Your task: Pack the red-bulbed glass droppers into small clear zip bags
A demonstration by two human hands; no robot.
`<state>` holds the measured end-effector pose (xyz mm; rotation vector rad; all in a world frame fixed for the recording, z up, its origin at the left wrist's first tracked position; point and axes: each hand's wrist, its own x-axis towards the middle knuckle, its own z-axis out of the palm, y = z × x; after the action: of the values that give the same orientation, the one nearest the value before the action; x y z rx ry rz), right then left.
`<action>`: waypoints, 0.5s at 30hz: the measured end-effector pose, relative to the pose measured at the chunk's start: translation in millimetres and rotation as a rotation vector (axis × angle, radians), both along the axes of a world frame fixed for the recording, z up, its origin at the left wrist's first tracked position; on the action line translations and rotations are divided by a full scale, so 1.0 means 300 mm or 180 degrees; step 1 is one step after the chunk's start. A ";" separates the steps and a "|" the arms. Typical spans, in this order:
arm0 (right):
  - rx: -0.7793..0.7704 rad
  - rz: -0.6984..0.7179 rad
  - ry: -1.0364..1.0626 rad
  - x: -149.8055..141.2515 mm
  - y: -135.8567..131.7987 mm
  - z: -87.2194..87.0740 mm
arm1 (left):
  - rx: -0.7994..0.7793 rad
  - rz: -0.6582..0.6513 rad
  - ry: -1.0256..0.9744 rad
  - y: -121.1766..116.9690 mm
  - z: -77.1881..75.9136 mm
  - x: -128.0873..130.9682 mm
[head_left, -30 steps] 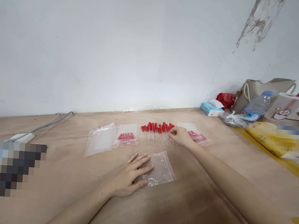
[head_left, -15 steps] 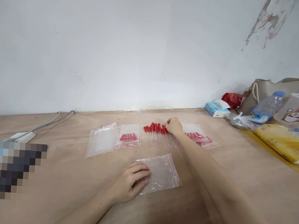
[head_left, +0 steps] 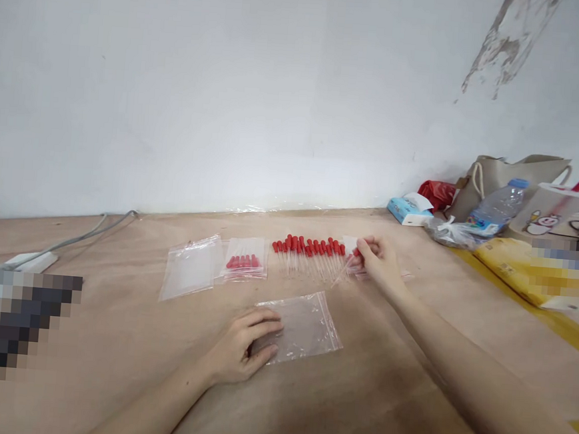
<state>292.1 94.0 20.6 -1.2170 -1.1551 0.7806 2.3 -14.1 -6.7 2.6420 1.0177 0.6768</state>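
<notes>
My left hand [head_left: 245, 346] lies on the left end of a clear zip bag [head_left: 305, 332], fingers stretched out and thumb apart. The bag is flat on the table. Up and to the right, my right hand [head_left: 377, 256] pinches a dropper [head_left: 350, 265] by its red bulb, its clear tube slanting down to the left. Beside that hand spreads a row of droppers [head_left: 312, 249], red bulbs towards the wall. A packed bag of droppers [head_left: 243, 261] lies left of the row, next to an unfilled-looking zip bag [head_left: 190, 269]. Another bag behind my right hand is mostly hidden.
At the right stand a blue tissue pack [head_left: 409, 212], a plastic bottle [head_left: 498, 207], a grey bag [head_left: 524, 170], a cup [head_left: 553, 211] and a yellow package [head_left: 521, 265]. A white power strip [head_left: 32, 262] with a cable sits at the left. The wall [head_left: 229, 92] bounds the table behind.
My right hand has moved right, away from the row of droppers, with one dropper now in its fingers. My left hand stays on the bag. The view has shifted slightly.
</notes>
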 end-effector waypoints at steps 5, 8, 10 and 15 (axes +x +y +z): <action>-0.0249 0.0111 0.0694 0.031 -0.142 -0.078 | -0.0047 0.0027 0.0008 0.006 -0.006 0.001; -0.0318 0.0085 0.0901 0.018 -0.161 -0.102 | -0.0063 0.0014 0.0037 0.008 -0.006 0.002; -0.0375 0.0101 0.0965 0.006 -0.164 -0.110 | -0.0072 0.0003 0.0034 0.006 -0.004 0.002; -0.0564 0.0386 0.1318 -0.014 -0.182 -0.119 | -0.0124 0.0101 0.0026 0.004 0.009 0.006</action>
<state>287.9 39.5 -15.2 -1.0683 -0.8359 1.1847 4.1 -13.0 -3.9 2.6025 1.0664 0.6466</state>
